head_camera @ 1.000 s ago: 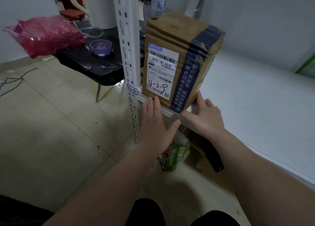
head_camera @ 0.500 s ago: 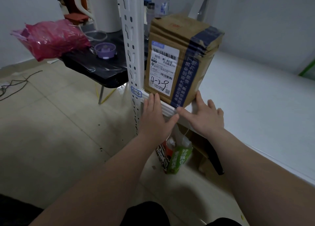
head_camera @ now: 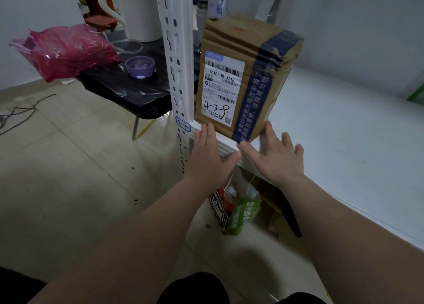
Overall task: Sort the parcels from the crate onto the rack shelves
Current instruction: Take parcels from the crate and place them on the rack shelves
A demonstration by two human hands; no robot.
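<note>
Little has shifted: the parcel point(head_camera: 243, 74) stands where it stood, and both hands remain at its foot, the right thumb now at its front corner.

Position: the parcel stands on end at the front left corner of the white shelf point(head_camera: 344, 131), hard against the rack post point(head_camera: 176, 51). The handwritten "4-3-9" on its shipping label point(head_camera: 221, 88) agrees with the "4-3" tag point(head_camera: 182, 124) on the post, so placement appears correct and nearly done.

Condition: brown cardboard, creased and dented towards the top, bound by a band of wrinkled blue printed tape point(head_camera: 254, 101).

Handling, as a judgement: stiff enough to hold shape, but the upper panels would give under pressure. Weight cannot be told. Standing tall near the edge, it could tip. Best taken low on two opposite faces, on bare cardboard, not on the slicker tape.

Hands: the left hand point(head_camera: 206, 157) lies flat on the shelf's front lip, its fingers point(head_camera: 207, 131) straight, tips at the parcel's lower edge. The right hand point(head_camera: 275, 157) is spread, one of its fingers point(head_camera: 270, 131) beside the parcel's right face. Neither grasps anything.

Surroundings: a green packet point(head_camera: 241, 212) lies below the shelf; a black bench point(head_camera: 128, 92) behind the post carries a pink bag point(head_camera: 66, 51) and a purple pot point(head_camera: 139, 67).
</note>
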